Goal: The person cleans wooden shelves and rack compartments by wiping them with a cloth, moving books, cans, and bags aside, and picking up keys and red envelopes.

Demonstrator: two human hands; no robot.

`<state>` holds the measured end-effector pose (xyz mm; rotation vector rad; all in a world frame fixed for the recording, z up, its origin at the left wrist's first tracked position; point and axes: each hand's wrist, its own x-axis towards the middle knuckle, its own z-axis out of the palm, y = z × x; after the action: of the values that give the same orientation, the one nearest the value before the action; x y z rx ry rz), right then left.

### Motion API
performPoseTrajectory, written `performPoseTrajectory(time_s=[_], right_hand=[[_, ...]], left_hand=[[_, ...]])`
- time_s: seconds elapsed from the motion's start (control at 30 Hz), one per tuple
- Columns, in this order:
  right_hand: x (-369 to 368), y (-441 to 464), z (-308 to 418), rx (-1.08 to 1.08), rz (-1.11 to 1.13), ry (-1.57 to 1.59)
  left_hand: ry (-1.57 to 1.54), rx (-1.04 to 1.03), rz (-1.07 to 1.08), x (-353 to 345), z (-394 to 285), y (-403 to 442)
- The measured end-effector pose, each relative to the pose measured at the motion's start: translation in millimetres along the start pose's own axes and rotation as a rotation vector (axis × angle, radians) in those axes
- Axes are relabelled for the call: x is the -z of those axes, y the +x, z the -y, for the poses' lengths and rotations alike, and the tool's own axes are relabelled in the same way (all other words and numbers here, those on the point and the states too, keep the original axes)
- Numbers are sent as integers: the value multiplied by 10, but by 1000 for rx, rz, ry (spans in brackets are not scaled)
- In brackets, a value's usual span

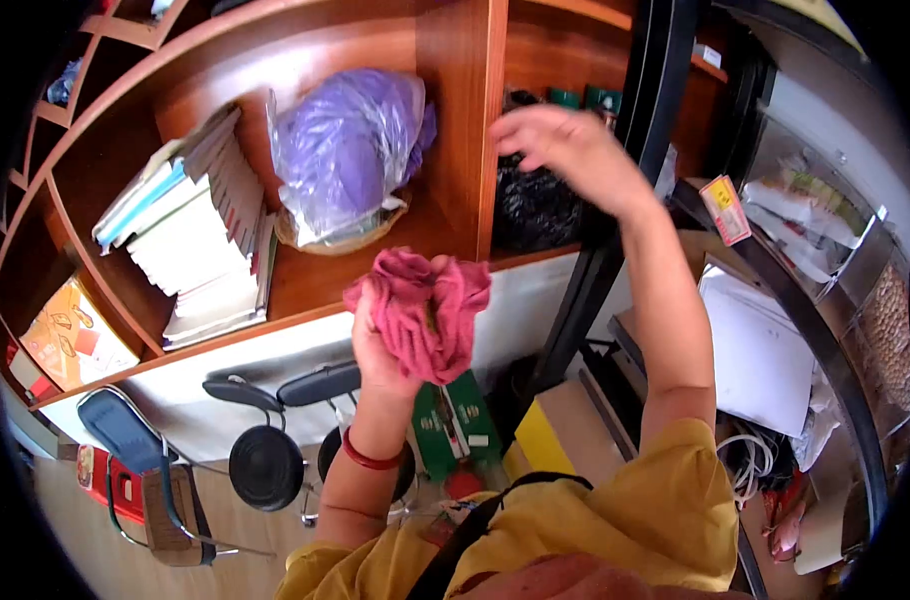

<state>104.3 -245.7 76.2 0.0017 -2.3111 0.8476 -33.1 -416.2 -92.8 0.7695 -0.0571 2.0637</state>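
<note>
A crumpled dark-pink cloth (437,318) is gripped in my left hand (373,350), in front of the wooden shelf's lower edge. A red band circles that wrist. My right hand (570,150) is raised near the shelf's upright divider (491,130), its fingers stretched out and slightly blurred, with nothing visible in them. Behind and below it, a black plastic bag (537,205) sits in the compartment. Left of the divider, a purple bundle in clear plastic (350,150) rests in a shallow basket (305,243).
Leaning books and papers (200,240) fill the shelf's left part. Below stand a black stool (266,467) and a folding chair (175,520). A green box (450,425) is on the floor. A black metal post (655,90) and a rack with white sheets (755,345) are at right.
</note>
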Motion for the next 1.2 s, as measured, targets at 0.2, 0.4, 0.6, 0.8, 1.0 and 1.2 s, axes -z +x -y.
performPoseTrajectory(time_s=[0.2, 0.4, 0.6, 0.8, 1.0, 1.2], right_hand=[[186, -209, -932, -321, -278, -721], [-183, -130, -1448, -602, -234, -600], [-445, -96, -1354, -507, -367, -814], [-291, -217, -1421, -273, -979, -648], [-280, -300, -1205, -81, -1252, -201], [-256, -700, -818, 269, -1284, 496]], left_hand=[[58, 11, -97, 273, -264, -336], [97, 47, -155, 341, -305, -443], [114, 109, -206, 397, -321, -609], [118, 124, -255, 456, -365, -843], [161, 151, -310, 472, -327, -962], [157, 229, -369, 484, -302, -1045]])
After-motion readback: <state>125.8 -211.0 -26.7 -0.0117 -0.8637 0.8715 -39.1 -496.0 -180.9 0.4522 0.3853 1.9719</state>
